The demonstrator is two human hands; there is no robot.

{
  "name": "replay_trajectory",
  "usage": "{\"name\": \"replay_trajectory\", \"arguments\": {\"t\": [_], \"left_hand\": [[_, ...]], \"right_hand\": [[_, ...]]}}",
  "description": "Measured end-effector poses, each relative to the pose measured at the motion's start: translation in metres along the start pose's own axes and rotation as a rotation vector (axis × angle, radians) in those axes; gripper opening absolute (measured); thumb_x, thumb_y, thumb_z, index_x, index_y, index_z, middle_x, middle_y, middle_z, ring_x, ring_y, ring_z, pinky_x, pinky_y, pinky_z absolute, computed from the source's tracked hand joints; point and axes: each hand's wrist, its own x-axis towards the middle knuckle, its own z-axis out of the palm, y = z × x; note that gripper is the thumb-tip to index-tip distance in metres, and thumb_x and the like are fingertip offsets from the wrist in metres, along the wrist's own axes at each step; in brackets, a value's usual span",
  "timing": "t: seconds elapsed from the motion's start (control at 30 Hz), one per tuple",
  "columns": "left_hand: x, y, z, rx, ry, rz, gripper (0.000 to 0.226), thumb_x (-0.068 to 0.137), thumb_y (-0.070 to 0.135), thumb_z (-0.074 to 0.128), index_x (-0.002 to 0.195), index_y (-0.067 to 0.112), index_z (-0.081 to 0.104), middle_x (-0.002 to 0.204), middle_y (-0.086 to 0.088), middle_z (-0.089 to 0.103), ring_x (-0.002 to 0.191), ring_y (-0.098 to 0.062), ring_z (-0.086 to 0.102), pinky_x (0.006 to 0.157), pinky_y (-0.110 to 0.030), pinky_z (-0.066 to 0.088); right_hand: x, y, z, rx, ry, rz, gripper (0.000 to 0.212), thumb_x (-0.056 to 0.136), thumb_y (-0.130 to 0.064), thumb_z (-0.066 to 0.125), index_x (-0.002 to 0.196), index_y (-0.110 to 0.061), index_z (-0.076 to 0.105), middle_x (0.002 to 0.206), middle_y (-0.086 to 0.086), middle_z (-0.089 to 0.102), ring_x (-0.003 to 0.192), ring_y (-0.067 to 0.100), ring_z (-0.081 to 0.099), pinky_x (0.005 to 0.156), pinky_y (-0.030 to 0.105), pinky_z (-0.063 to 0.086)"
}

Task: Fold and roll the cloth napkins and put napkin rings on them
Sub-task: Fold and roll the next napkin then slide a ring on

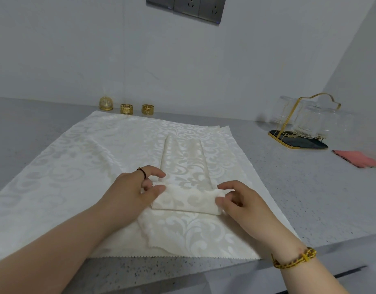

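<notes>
A white damask napkin [184,164], folded into a long narrow strip, lies on top of flat spread napkins [77,166] on the counter. Its near end is turned over into a roll [186,201]. My left hand [136,187] pinches the roll's left end and my right hand [235,200] pinches its right end. Three gold napkin rings stand in a row by the wall: a rounded one [106,103], a second [126,108] and a third [148,109].
The grey speckled counter [299,187] ends in a front edge close to me. At the right stand upturned glasses [310,122] in a gold wire rack on a dark tray [299,143]. A pink cloth [358,159] lies near the right edge.
</notes>
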Motion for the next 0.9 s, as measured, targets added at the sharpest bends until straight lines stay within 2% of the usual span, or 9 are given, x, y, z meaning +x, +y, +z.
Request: {"name": "replay_trajectory", "arguments": {"t": [0.13,0.27,0.4,0.47,0.6,0.73,0.83,0.87,0.9], "left_hand": [[0.005,-0.006,0.005,0.028,-0.017,-0.066,0.016,0.088,0.026,0.057,0.083,0.037,0.047,0.045,0.020,0.050,0.053,0.006,0.051,0.056,-0.006,0.037],[0.006,-0.008,0.003,0.202,0.099,-0.017,0.021,0.080,0.035,0.066,0.081,0.036,0.045,0.061,0.013,0.052,0.067,-0.002,0.049,0.061,-0.011,0.032],[0.005,-0.001,-0.002,0.423,0.144,0.196,0.014,0.082,0.039,0.061,0.093,0.031,0.060,0.079,0.028,0.045,0.075,0.003,0.044,0.068,-0.004,0.032],[0.003,-0.003,-0.004,0.419,0.004,0.251,0.032,0.080,0.058,0.048,0.097,0.035,0.062,0.084,0.038,0.040,0.087,0.008,0.045,0.077,-0.003,0.034],[0.003,-0.010,-0.007,0.425,-0.128,0.233,0.080,0.049,0.076,0.022,0.118,0.045,0.050,0.102,0.046,0.026,0.102,0.018,0.032,0.079,0.008,0.022],[0.006,-0.008,-0.002,0.415,-0.101,0.231,0.061,0.066,0.063,0.029,0.116,0.040,0.054,0.097,0.036,0.046,0.101,0.002,0.048,0.076,0.000,0.030],[0.004,-0.006,-0.003,0.305,-0.040,0.150,0.033,0.079,0.059,0.040,0.105,0.043,0.055,0.098,0.015,0.061,0.094,-0.003,0.053,0.075,-0.007,0.035],[0.001,-0.003,-0.006,0.201,-0.020,0.073,0.012,0.086,0.049,0.050,0.096,0.045,0.054,0.095,0.013,0.061,0.091,-0.001,0.054,0.073,-0.005,0.036],[0.000,-0.001,-0.007,0.104,-0.002,0.014,0.009,0.087,0.038,0.057,0.090,0.046,0.053,0.091,0.011,0.060,0.088,-0.001,0.055,0.069,-0.003,0.037]], "right_hand": [[0.008,0.004,0.006,-0.076,0.062,0.030,0.009,0.088,-0.029,0.057,0.089,-0.029,0.048,0.065,-0.008,0.052,0.053,0.003,0.043,0.052,0.011,0.035],[0.012,0.008,0.012,-0.178,0.116,-0.018,0.020,0.088,-0.026,0.058,0.098,-0.029,0.041,0.087,-0.013,0.046,0.063,0.004,0.044,0.058,0.011,0.038],[0.014,0.011,0.020,-0.384,0.241,-0.363,0.006,0.081,-0.015,0.056,0.081,-0.018,0.061,0.089,-0.012,0.055,0.073,0.004,0.045,0.074,0.005,0.037],[0.011,0.012,0.019,-0.492,0.208,-0.433,0.025,0.078,-0.028,0.046,0.080,-0.015,0.067,0.081,-0.007,0.066,0.076,0.006,0.052,0.073,0.014,0.041],[0.002,0.008,0.009,-0.527,0.016,-0.331,0.062,0.072,-0.061,0.041,0.120,-0.025,0.057,0.115,-0.023,0.051,0.107,0.002,0.045,0.091,0.013,0.026],[0.006,0.012,0.007,-0.457,0.048,-0.283,0.036,0.087,-0.030,0.058,0.123,-0.025,0.054,0.120,-0.014,0.056,0.115,0.005,0.045,0.092,0.009,0.026],[0.006,0.007,0.006,-0.289,0.055,-0.211,0.018,0.088,-0.027,0.057,0.104,-0.033,0.060,0.104,-0.010,0.062,0.100,0.003,0.051,0.083,0.007,0.033],[0.006,0.005,0.005,-0.192,0.054,-0.184,0.013,0.087,-0.026,0.057,0.094,-0.037,0.060,0.097,-0.008,0.064,0.092,0.001,0.052,0.078,0.006,0.035],[0.005,0.004,0.005,-0.108,0.045,-0.161,0.014,0.087,-0.024,0.058,0.087,-0.038,0.059,0.090,-0.005,0.064,0.083,0.000,0.053,0.073,0.006,0.037]]}}
